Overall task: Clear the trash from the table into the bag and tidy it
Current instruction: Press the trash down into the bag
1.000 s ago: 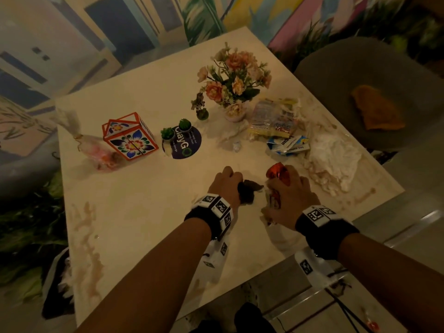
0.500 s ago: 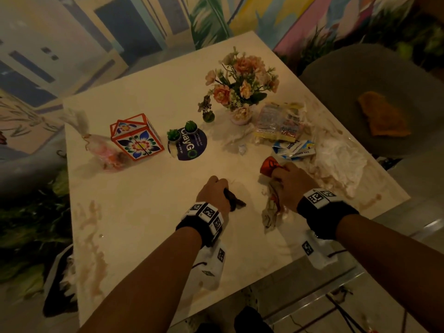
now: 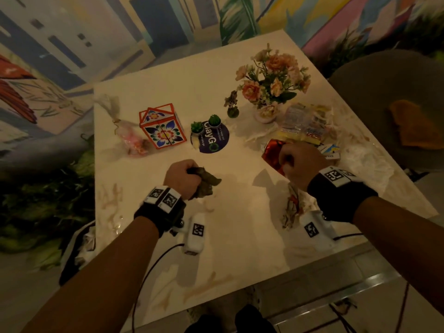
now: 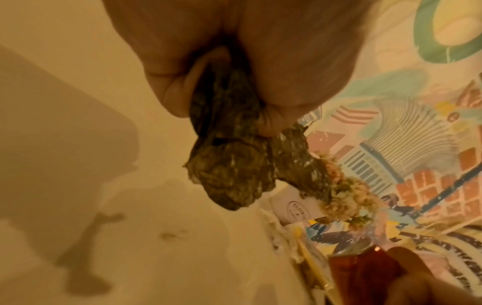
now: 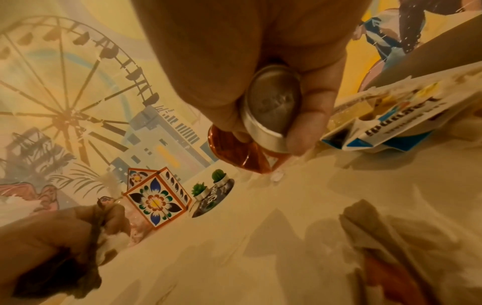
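On the stained pale table (image 3: 144, 236), we find our left hand (image 3: 182, 175) clenched around a dark crumpled wad (image 3: 204, 182) near its middle, and our right hand (image 3: 300, 164) gripping a crushed red can (image 3: 272, 152) beside the wrapper litter (image 3: 302, 127).

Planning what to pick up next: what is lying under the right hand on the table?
Under the right hand, which grips a crushed red can, a crumpled stained wrapper lies on the table. The wrist hides the wrapper's upper end.
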The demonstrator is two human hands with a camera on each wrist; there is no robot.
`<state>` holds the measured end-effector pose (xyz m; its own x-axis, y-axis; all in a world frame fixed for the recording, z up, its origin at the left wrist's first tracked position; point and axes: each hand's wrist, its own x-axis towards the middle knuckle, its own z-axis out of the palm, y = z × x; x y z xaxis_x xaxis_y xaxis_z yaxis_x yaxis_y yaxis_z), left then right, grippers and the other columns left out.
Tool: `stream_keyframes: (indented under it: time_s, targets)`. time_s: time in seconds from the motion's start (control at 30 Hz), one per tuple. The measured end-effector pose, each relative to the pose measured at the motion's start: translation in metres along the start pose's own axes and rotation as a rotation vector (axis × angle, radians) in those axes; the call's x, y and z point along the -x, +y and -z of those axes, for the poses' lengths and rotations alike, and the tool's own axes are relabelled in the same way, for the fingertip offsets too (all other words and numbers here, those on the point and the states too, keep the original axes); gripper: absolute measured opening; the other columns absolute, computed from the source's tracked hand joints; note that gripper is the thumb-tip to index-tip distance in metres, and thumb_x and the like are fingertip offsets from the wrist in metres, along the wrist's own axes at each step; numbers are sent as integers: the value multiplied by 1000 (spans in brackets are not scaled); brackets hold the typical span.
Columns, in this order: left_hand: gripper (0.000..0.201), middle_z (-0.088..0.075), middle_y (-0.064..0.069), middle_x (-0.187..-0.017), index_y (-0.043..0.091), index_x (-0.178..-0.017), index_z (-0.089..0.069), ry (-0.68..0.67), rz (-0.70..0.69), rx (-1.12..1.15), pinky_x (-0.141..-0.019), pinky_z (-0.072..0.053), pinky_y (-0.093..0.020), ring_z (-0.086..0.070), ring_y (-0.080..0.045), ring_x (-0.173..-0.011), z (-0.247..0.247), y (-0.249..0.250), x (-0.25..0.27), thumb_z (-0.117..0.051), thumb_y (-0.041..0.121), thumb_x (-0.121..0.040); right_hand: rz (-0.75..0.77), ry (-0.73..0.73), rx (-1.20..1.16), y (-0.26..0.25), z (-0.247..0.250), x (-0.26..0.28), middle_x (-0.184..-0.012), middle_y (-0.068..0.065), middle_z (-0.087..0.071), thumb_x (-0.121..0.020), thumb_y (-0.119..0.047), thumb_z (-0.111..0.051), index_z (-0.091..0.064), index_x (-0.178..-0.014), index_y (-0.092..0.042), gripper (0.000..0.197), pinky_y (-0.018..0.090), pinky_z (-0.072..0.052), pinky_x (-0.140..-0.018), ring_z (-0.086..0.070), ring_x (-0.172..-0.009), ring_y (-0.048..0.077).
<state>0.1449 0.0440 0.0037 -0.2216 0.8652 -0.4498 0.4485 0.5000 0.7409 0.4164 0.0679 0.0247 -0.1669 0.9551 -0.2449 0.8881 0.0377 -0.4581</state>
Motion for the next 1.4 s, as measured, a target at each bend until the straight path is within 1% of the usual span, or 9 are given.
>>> stream_keyframes:
  time_s: [0.13, 0.4, 0.6, 0.7, 0.87, 0.97, 1.03, 1.23, 1.4]
  targets:
    - [24, -67, -25, -77, 18, -68, -59, -28, 39, -78, -62, -57, -56, -67, -41, -73, 1, -31, -2, -48, 4, -53, 17, -10, -7, -9, -6, -1, -97, 6, -53, -78, -11, -54, -50, -81, -27, 16, 29, -39, -76, -52, -87, 26]
    - [25, -66, -21, -82, 20, -64, -57, -44, -7, -22, -59, -58, -50, -66, -39, -76, 0, -15, 12, -50, -4, -63, 69, 90, -32, -21, 1, 7, -81, 6, -52, -76, -6, -55, -46, -81, -18, 16, 29, -34, -64, -48, -74, 27]
    - [31, -67, -33, -81, 8, -70, -58, 87, 18, 247, -59, -55, -60, -68, -43, -64, 48, -14, 23, -42, -19, -73, 121, 117, 0, -54, 3, 4, -79, 6, -54, -74, -8, -58, -45, -82, -19, 19, 30, -39, -63, -51, -72, 28]
    - [31, -63, -38, -84, 3, -76, -55, 209, 32, 324, -54, -55, -56, -64, -39, -60, 91, -30, 32, -40, -24, -74, 161, 82, 0, -87, -8, 2, -81, 5, -54, -75, -8, -59, -46, -84, -17, 18, 30, -40, -65, -51, -74, 27]
    - [23, -64, -27, -89, 4, -86, -61, 448, 100, 143, -72, -58, -46, -63, -34, -76, 174, -94, 42, -48, -12, -78, 279, -1, -37, -157, -41, -2, -72, -1, -50, -76, -8, -58, -46, -81, -18, 17, 27, -37, -59, -50, -70, 26]
    - [22, -62, -15, -78, 15, -73, -60, 534, 185, 69, -63, -53, -31, -60, -31, -72, 223, -143, 46, -54, -6, -77, 367, -83, -49, -209, -72, 0, -77, 0, -53, -78, -11, -59, -45, -84, -19, 17, 27, -39, -62, -52, -71, 24]
    - [19, -60, -13, -77, 13, -77, -60, 539, 230, 39, -55, -46, -24, -57, -24, -65, 252, -176, 47, -54, -5, -79, 426, -131, -59, -248, -97, 2, -79, 0, -53, -79, -13, -59, -43, -84, -21, 18, 29, -39, -65, -52, -72, 23]
    - [23, -62, -12, -98, 11, -96, -65, 531, 330, 66, -74, -52, -35, -61, -33, -89, 328, -281, 27, -55, -4, -82, 466, -236, -61, -368, -185, 7, -78, -2, -52, -79, -15, -58, -42, -83, -21, 18, 26, -33, -62, -47, -69, 21]
    - [20, -58, -10, -78, 11, -87, -62, 448, 350, 86, -57, -45, -25, -56, -25, -68, 372, -352, 18, -53, -6, -82, 391, -302, -95, -449, -268, 7, -66, -4, -45, -76, -9, -56, -41, -79, -18, 17, 28, -32, -54, -43, -60, 19]
